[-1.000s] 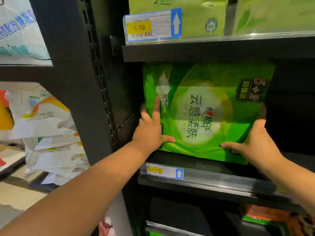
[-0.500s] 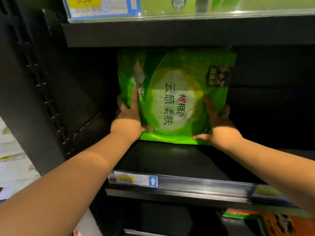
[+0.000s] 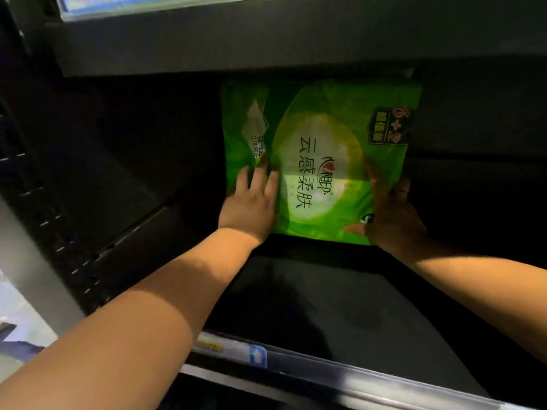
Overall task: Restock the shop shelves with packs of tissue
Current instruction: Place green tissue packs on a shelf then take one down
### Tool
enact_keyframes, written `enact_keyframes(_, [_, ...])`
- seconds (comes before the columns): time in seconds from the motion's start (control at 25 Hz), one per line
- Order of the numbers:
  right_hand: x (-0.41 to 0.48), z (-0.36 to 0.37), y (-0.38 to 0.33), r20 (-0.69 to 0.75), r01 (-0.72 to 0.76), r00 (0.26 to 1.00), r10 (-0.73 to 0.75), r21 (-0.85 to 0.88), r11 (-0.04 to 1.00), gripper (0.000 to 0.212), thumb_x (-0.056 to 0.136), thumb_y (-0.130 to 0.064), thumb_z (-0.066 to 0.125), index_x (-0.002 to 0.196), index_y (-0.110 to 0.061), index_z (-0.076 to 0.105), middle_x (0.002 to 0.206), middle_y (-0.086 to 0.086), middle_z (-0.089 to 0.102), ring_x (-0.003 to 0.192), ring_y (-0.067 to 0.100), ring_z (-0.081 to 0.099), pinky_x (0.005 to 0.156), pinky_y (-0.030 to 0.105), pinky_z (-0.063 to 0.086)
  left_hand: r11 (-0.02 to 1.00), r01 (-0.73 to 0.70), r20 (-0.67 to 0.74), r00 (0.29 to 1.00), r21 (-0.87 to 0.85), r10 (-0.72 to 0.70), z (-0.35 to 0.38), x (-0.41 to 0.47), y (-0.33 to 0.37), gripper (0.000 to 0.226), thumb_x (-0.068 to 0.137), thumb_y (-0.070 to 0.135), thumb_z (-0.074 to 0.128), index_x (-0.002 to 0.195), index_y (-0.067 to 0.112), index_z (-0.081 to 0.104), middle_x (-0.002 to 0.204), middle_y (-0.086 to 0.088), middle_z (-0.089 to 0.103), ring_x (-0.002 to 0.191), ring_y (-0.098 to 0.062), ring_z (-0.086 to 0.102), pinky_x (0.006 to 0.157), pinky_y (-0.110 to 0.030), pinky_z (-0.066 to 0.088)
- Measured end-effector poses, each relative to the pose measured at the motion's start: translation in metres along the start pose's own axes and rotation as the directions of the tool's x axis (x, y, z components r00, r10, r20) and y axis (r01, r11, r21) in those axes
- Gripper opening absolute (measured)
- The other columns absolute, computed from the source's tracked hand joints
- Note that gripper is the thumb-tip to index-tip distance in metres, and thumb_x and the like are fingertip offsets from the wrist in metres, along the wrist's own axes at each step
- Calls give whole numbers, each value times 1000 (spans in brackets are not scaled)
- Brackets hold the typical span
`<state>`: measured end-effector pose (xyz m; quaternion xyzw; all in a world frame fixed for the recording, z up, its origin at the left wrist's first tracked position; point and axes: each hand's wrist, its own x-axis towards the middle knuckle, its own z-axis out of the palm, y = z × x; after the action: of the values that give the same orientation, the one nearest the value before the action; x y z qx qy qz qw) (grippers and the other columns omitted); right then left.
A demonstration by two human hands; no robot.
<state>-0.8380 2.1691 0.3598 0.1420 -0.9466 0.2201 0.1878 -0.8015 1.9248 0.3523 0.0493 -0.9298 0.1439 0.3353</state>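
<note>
The pack (image 3: 319, 161) is a soft green plastic bag of tissue, standing upright on its lower edge deep in the shelf (image 3: 325, 306), in the centre right of the frame. Its top comes close under the upper shelf (image 3: 266, 39). It faces forward with the print readable.

By its look it is light and springy. The film is glossy and wrinkles at the upper left, so it will probably give under a push and may slip under dry fingers. It is not fragile, but a tall soft bag like this could lean or tip if pushed high up. The safer hold is low, at the two lower corners or along the side edges, where the packed tissue backs the film.

The left hand (image 3: 251, 205) lies flat on the front of the pack at its lower left, fingers straight and pointing up, the palm near the bottom edge. It grips nothing. The right hand (image 3: 390, 214) is in shadow at the lower right corner. Its thumb points left along the bottom edge and its fingers reach up the right side of the face, spread and fairly straight. It seems to press rather than clasp, though the dark hides whether any finger curls round the edge.

The pack stands between the two hands and beyond them. Bare shelf shows in front of it, down to the price rail (image 3: 257, 355) at the bottom of the frame.
</note>
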Motion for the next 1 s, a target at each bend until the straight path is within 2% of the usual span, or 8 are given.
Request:
enact_keyframes(0.08, [9,7,4,-16,-6,1000,6,-1,1000,132,62,-37,88,133,-60,-21,152,29,3,120,48,49,96,47,48,999,-15,-27,1000,47,16,9,6,2,79,73,44,76,134,16,33,135,-11,50,118,-37,52,53,-31,55])
enact_keyframes(0.16, [17,15,6,-22,-14,1000,13,-42,999,132,63,-40,86,130,-60,-25,151,26,5,116,47,52,92,49,51,997,-36,-53,998,63,40,13,14,-1,84,63,43,82,128,16,36,128,-14,55,108,-40,58,47,-31,53])
enact_keyframes(0.32, [23,22,7,-14,-41,999,39,-169,985,123,68,-51,78,128,-52,-28,151,29,4,120,47,50,92,48,48,993,-88,-12,996,82,90,25,19,2,71,82,34,67,142,15,34,146,-20,37,123,-44,46,74,-41,56])
enact_keyframes(0.44, [23,23,6,20,-65,997,73,-262,963,118,72,-62,69,123,-49,-37,153,32,-3,129,46,42,95,48,46,995,-56,17,998,79,55,22,22,2,72,74,32,75,137,13,45,141,-22,43,116,-45,51,81,-43,55])
enact_keyframes(0.56, [20,15,3,56,-70,994,93,-318,946,117,77,-63,65,119,-49,-43,154,31,-3,130,44,40,95,47,45,997,-72,91,993,-15,73,21,21,2,76,87,30,63,149,15,22,155,-21,17,134,-44,29,101,-47,42])
enact_keyframes(0.64, [16,6,2,98,-63,990,106,-363,930,115,83,-58,63,125,-49,-44,156,28,0,129,42,41,93,47,45,992,-65,133,988,-108,79,10,16,0,81,87,36,60,150,20,12,157,-15,5,140,-38,18,102,-46,41])
enact_keyframes(0.8, [-3,-24,1,132,21,990,56,-522,853,88,89,-49,50,145,-47,-18,146,18,25,128,41,34,93,52,43,974,-104,170,976,-199,138,-34,5,-2,93,81,50,64,150,27,7,154,-7,22,142,-29,20,111,-44,32])
enact_keyframes(1.0, [-68,-54,-15,54,38,998,-11,-530,847,84,80,-71,47,149,-35,15,137,16,42,119,42,42,93,52,45,932,-160,209,949,-324,235,-88,-28,-6,84,84,58,57,150,29,14,154,-5,28,141,-28,27,114,-44,28])
